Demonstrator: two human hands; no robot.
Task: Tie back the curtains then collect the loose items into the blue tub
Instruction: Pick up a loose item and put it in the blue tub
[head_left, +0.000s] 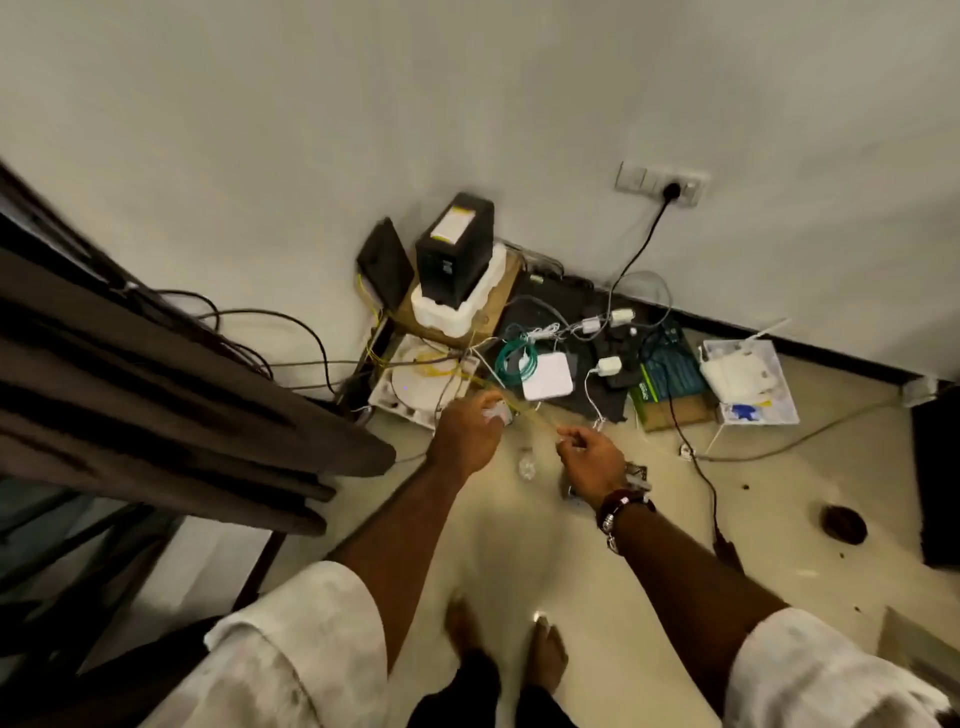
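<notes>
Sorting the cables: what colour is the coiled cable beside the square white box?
Green: the coiled cable lies left of the square white box, head view.

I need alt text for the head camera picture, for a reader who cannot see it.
Seen from above, a person's left hand grips a small pale item and the right hand pinches a thin yellowish cord stretched between them, over a floor cluttered with cables, white boxes and a black box by the wall. A dark curtain hangs at left.
</notes>
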